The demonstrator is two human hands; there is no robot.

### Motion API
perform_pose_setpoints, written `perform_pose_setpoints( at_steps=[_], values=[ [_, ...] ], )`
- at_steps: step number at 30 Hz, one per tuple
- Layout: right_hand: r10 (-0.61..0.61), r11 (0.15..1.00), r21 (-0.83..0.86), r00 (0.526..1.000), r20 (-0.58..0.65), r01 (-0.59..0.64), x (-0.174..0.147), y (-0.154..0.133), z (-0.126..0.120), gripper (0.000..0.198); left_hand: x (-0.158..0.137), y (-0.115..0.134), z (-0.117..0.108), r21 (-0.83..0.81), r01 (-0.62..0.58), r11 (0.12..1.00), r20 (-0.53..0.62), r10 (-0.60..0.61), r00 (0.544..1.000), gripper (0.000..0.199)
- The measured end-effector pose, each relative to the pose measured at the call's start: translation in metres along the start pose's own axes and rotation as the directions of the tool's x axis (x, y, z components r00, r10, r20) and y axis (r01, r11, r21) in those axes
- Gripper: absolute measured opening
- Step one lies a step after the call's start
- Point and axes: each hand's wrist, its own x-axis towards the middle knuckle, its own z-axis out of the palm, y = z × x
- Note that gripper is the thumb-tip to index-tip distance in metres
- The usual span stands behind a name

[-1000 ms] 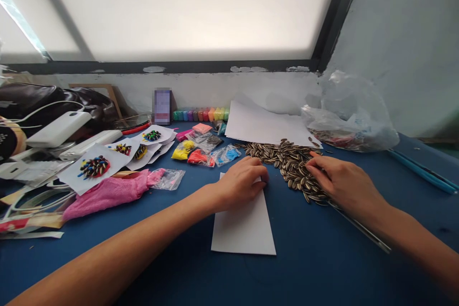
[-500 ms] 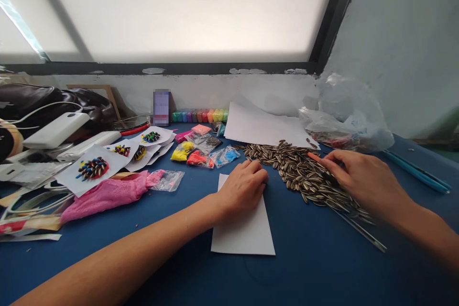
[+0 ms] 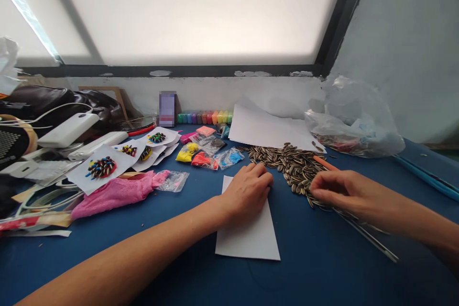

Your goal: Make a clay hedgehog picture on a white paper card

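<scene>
My left hand [image 3: 248, 190] rests on a folded-looking white sheet of paper [image 3: 247, 244], its fingers curled down and closed; whatever they may hold is hidden. At the near edge of a pile of striped sunflower seeds [image 3: 287, 165], my right hand [image 3: 344, 196] has thumb and forefinger pinched together against the seeds. I cannot make out what is between those fingertips. Just behind that hand, an orange stick-like tool [image 3: 324, 162] lies across the seeds, its far part hidden. A clear pen-like rod [image 3: 373, 239] sticks out from under my right hand.
White cards with seed-covered clay shapes [image 3: 101, 168] lie at left, beside pink clay [image 3: 114, 196]. Small bags of coloured clay [image 3: 204, 160] sit mid-table. Behind are a clay row [image 3: 204, 117], white paper [image 3: 265, 126] and a plastic bag [image 3: 353, 122]. A blue case [image 3: 426, 174] lies right.
My right hand has moved nearer and off the orange tool, which now lies on the seeds. My left hand stays on the paper. The view has shifted slightly left.
</scene>
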Motion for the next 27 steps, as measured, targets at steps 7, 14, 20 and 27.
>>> perform_pose_setpoints(
  at_steps=[7, 14, 20, 27],
  values=[
    [0.001, 0.916, 0.335, 0.835, 0.550, -0.221, -0.028, -0.005, -0.020, 0.029, 0.000, -0.002, 0.004, -0.009, -0.021, 1.000, -0.027, 0.021, 0.999, 0.013],
    [0.294, 0.923, -0.337, 0.906, 0.305, -0.186, -0.012, 0.012, -0.023, 0.015, -0.001, -0.004, 0.003, -0.021, -0.038, 0.999, -0.049, 0.037, 0.998, 0.014],
    [0.377, 0.842, -0.488, 0.899, 0.225, -0.231, -0.017, 0.011, -0.015, 0.012, -0.001, -0.002, 0.003, -0.013, -0.016, 1.000, -0.027, 0.015, 1.000, 0.015],
    [0.310, 0.841, -0.510, 0.934, 0.179, -0.182, -0.011, 0.015, -0.009, 0.015, -0.001, -0.004, 0.004, -0.019, -0.035, 0.999, -0.046, 0.034, 0.998, 0.015]
  ],
)
